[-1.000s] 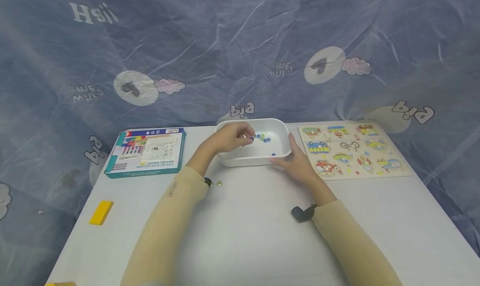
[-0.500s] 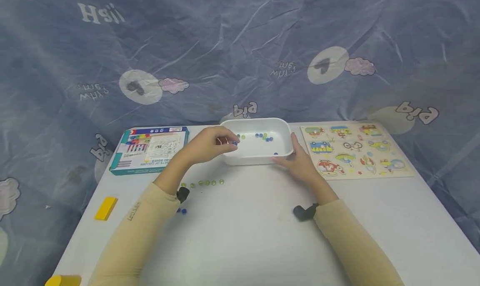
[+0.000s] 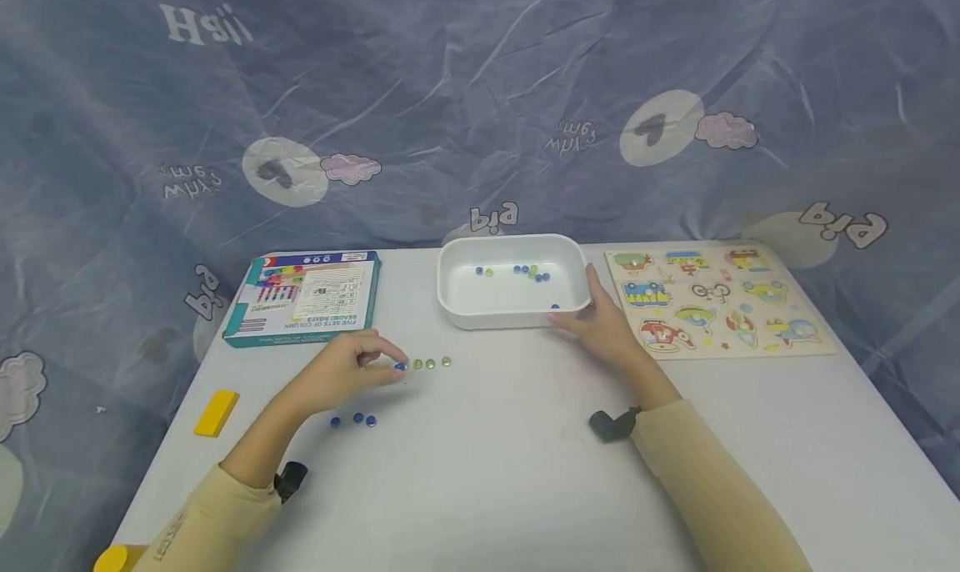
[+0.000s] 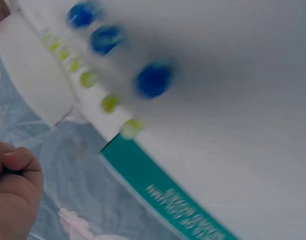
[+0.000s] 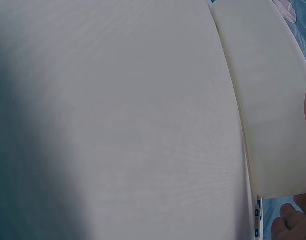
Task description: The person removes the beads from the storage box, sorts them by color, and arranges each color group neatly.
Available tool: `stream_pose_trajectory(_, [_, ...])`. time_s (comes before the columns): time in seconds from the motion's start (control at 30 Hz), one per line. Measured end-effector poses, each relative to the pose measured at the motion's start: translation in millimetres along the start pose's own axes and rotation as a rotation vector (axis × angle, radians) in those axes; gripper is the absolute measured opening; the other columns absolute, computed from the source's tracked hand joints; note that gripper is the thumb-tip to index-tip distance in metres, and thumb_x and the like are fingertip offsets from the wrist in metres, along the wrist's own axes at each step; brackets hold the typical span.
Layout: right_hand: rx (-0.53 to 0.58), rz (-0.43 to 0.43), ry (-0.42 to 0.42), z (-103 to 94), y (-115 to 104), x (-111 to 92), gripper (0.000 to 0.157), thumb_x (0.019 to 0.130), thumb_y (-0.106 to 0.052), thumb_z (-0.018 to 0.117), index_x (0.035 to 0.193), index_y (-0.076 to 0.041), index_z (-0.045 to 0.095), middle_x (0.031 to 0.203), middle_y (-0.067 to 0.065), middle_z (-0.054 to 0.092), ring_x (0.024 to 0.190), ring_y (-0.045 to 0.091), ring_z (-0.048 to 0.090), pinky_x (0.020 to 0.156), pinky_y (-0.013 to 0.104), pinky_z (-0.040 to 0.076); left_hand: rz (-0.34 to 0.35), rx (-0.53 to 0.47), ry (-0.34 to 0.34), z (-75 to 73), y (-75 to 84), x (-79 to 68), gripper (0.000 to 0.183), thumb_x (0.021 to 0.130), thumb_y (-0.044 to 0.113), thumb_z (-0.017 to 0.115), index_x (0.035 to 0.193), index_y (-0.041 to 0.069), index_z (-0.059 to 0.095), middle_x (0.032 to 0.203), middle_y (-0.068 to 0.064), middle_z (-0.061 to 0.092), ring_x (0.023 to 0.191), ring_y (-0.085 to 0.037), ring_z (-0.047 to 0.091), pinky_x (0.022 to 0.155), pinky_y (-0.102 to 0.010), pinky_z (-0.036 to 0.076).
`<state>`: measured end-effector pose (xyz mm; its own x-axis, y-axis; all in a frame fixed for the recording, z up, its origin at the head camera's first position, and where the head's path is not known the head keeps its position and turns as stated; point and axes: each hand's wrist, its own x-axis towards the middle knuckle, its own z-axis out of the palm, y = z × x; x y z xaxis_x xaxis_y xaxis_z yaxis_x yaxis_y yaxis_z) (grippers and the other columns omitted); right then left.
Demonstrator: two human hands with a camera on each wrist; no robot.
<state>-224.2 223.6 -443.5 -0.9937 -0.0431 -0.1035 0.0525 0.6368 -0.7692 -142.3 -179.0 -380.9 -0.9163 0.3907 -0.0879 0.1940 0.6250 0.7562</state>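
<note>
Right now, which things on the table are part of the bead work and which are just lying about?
In hand:
left hand, pinching a blue bead
green beads in a row
three blue beads
white tray with beads inside, right hand at its side

Lying about:
teal box
yellow block
vehicle puzzle board

pale beige long sleeves (image 3: 720,489), black wrist cameras — bare hands

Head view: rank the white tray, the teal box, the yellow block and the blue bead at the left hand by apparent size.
1. white tray
2. teal box, close to the tray, so this order is unsure
3. yellow block
4. blue bead, pinched by the left hand
</note>
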Motion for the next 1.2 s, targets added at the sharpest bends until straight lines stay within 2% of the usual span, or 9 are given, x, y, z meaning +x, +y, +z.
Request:
stream_pose_trajectory(0.07, [0.000, -0.001, 0.004, -0.4, -0.5, -0.6, 0.117, 0.070, -0.065, 0.069, 0.149, -0.034, -0.011, 0.161, 0.004, 0.003, 0.147, 0.034, 0.007, 0.114, 0.059, 0.012, -0.035, -0.007, -0.032, 7.5, -11.6, -6.3, 0.020, 0.077, 0.034, 0.077, 0.095, 0.026, 0.073, 0.068, 0.001, 0.037, 0.066, -0.015, 0.038, 0.055, -0.024, 0.034])
stream_pose_trajectory(0.17, [-0.001, -0.005, 0.009, -0.7, -0.1, -0.9, 0.118, 0.069, -0.067, 0.069, 0.149, -0.034, -0.011, 0.160, 0.004, 0.004, 0.147, 0.034, 0.008, 0.113, 0.059, 0.013, -0.071, 0.024, -0.068, 18.8, -25.8, -12.5, 0.020, 0.075, 0.029, 0.079, 0.093, 0.024, 0.073, 0.068, 0.003, 0.043, 0.069, -0.015, 0.039, 0.057, -0.024, 0.034])
stream_pose_trajectory(0.3, [-0.006, 0.002, 0.009, -1.0, 0.6, -0.8, 0.119, 0.066, -0.072, 0.067, 0.148, -0.037, -0.012, 0.160, 0.003, 0.004, 0.147, 0.034, 0.007, 0.114, 0.059, 0.013, -0.086, 0.076, -0.082, 27.8, -35.8, -16.1, 0.017, 0.071, 0.027, 0.082, 0.087, 0.027, 0.073, 0.083, 0.011, 0.062, 0.085, -0.016, 0.047, 0.076, -0.028, 0.038])
stream_pose_trajectory(0.43, [-0.006, 0.001, 0.010, -1.2, 0.7, -0.7, 0.119, 0.065, -0.073, 0.065, 0.148, -0.037, -0.012, 0.161, 0.002, 0.003, 0.147, 0.033, 0.006, 0.115, 0.058, 0.012, -0.095, 0.068, -0.081, 30.2, -40.6, -15.1, 0.017, 0.070, 0.024, 0.082, 0.083, 0.029, 0.073, 0.097, 0.012, 0.068, 0.108, -0.025, 0.053, 0.098, -0.044, 0.038])
stream_pose_trajectory(0.5, [-0.006, -0.001, 0.008, -1.4, 0.5, -0.6, 0.119, 0.066, -0.073, 0.065, 0.148, -0.036, -0.012, 0.161, 0.003, 0.002, 0.147, 0.033, 0.006, 0.115, 0.058, 0.012, -0.108, 0.066, -0.086, 31.4, -42.7, -14.3, 0.017, 0.070, 0.024, 0.082, 0.083, 0.029, 0.073, 0.100, 0.011, 0.069, 0.124, -0.031, 0.049, 0.107, -0.052, 0.032])
stream_pose_trajectory(0.57, [-0.006, 0.001, 0.007, -1.2, 0.3, -0.8, 0.119, 0.066, -0.073, 0.065, 0.148, -0.036, -0.012, 0.161, 0.003, 0.002, 0.147, 0.033, 0.006, 0.114, 0.058, 0.012, -0.119, 0.073, -0.090, 33.0, -44.7, -13.3, 0.017, 0.069, 0.024, 0.083, 0.082, 0.030, 0.073, 0.103, 0.010, 0.069, 0.133, -0.033, 0.042, 0.112, -0.054, 0.026])
stream_pose_trajectory(0.8, [-0.006, 0.000, 0.007, -0.3, -0.2, -1.0, 0.119, 0.067, -0.072, 0.066, 0.149, -0.034, -0.011, 0.160, 0.003, 0.002, 0.147, 0.034, 0.006, 0.114, 0.058, 0.012, -0.159, 0.128, -0.089, 38.8, -46.9, -12.8, 0.019, 0.068, 0.023, 0.083, 0.079, 0.033, 0.071, 0.102, 0.011, 0.067, 0.126, -0.027, 0.049, 0.108, -0.050, 0.034])
stream_pose_trajectory(1.2, [-0.001, 0.000, 0.006, 0.9, -0.6, -0.4, 0.115, 0.071, -0.066, 0.068, 0.148, -0.036, -0.011, 0.161, 0.001, 0.002, 0.147, 0.033, 0.006, 0.115, 0.058, 0.011, -0.171, 0.143, -0.078, 40.6, -46.9, -13.6, 0.022, 0.066, 0.021, 0.084, 0.079, 0.032, 0.070, 0.108, 0.008, 0.068, 0.134, -0.029, 0.043, 0.111, -0.051, 0.029])
